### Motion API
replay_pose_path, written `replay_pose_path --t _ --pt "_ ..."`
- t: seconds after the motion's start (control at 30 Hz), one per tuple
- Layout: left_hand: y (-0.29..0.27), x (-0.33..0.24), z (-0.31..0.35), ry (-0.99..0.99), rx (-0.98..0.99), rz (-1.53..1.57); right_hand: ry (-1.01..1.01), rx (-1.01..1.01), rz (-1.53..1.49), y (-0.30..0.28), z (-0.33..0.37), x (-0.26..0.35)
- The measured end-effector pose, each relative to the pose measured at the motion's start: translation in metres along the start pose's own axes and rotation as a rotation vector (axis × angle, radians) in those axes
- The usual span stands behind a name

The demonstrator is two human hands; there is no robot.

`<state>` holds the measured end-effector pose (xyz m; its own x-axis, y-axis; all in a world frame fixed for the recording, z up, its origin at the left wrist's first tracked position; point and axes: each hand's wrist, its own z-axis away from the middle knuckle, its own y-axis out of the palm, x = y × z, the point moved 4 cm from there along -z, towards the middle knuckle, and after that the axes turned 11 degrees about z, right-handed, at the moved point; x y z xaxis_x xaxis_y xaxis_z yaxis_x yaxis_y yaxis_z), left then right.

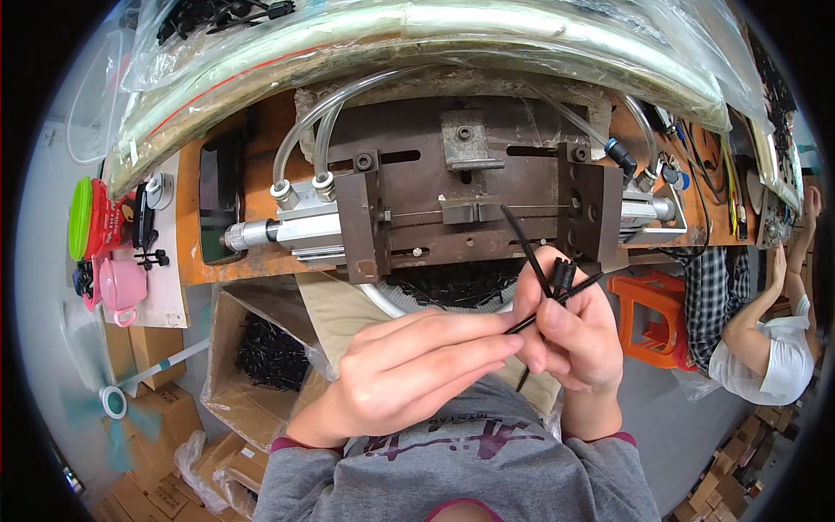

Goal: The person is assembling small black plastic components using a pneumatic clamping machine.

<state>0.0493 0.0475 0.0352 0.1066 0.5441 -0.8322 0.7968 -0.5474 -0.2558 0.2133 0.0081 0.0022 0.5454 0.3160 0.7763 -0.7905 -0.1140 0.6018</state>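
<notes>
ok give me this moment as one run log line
left hand: at slim black parts | right hand: gripping them | brown metal fixture: beyond both hands

Noted a small line of capital letters above larger dark purple print across the grey shirt [400, 478], near centre; saw dark marks on cardboard boxes [178, 416], near left, too small to read

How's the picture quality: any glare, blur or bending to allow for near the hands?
Head view, centre: left hand, right hand and its black pieces look fairly sharp; head view, top: plastic-covered bar catches bright glare and bows with fisheye distortion; head view, lower left: fan blades smear; head view, corners: dark, image cut off.
</notes>
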Motion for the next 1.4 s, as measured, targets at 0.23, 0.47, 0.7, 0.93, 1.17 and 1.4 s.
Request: replay_pose_path --t 0.23,0.47,0.7,0.93,1.17,1.4 --pt "-0.003 0.000 0.009 -0.016 -0.103 -0.098 -0.333 -0.190 0.088 -0.008 0.002 0.012" --pt "0.019 0.031 0.009 0.001 -0.048 -0.524 -0.525 -0.437 0.585 -0.002 0.011 0.024" --pt "0.023 0.028 -0.003 -0.023 -0.038 -0.705 -0.639 -0.523 0.878 0.003 0.016 0.026" --pt "0.022 0.028 -0.003 -0.066 -0.029 -0.695 -0.745 -0.580 1.094 -0.001 0.018 0.023" --pt "0.019 0.029 -0.001 -0.090 -0.044 -0.570 -0.800 -0.624 1.376 0.004 0.015 0.017" --pt "0.014 0.006 -0.007 -0.160 -0.163 0.181 -0.894 -0.470 1.545 0.017 0.003 0.005"
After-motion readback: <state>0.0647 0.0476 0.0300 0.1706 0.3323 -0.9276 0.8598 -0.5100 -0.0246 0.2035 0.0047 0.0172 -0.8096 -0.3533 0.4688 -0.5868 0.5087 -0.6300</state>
